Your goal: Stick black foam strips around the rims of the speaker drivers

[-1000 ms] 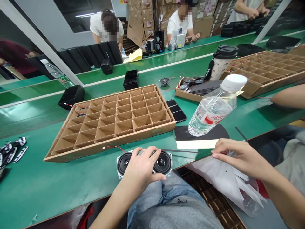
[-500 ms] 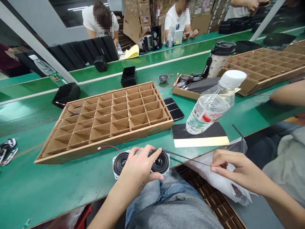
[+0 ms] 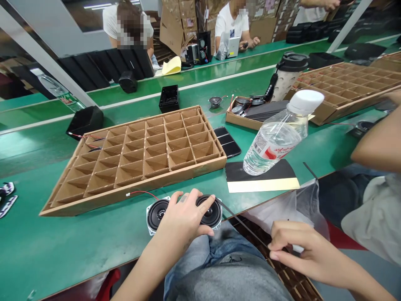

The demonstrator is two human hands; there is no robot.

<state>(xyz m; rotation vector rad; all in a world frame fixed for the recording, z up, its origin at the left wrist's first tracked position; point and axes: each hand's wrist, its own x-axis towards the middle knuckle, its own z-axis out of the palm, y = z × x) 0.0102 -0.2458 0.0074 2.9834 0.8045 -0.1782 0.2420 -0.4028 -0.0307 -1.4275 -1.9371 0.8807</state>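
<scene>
1. Tray (image 3: 138, 187): rests on the table (image 3: 119, 238), beyond the speakers, with no change of position evident.
2. Left speaker (image 3: 156, 216): lies face up at the table's near edge, its red wire (image 3: 142, 193) trailing toward the tray.
3. Left hand (image 3: 184, 215): remains across both speakers. Its fingers are spread, grasping the right speaker (image 3: 214, 215) with the index fingertip at the upper rim and the thumb at the lower rim.
4. Strip (image 3: 242, 223): runs from that index fingertip to the right hand (image 3: 297, 246). Formerly almost level, it now slopes steeply down past the table edge, looking taut.
5. Bottle (image 3: 266, 152): stands on the card (image 3: 263, 185), apart from the strip.
6. Right hand: has dropped toward the lap; thumb and forefinger pinch the strip's free end. The lowered pull appears to turn the strip around the rim, the index fingertip probably serving as its anchor.
</scene>
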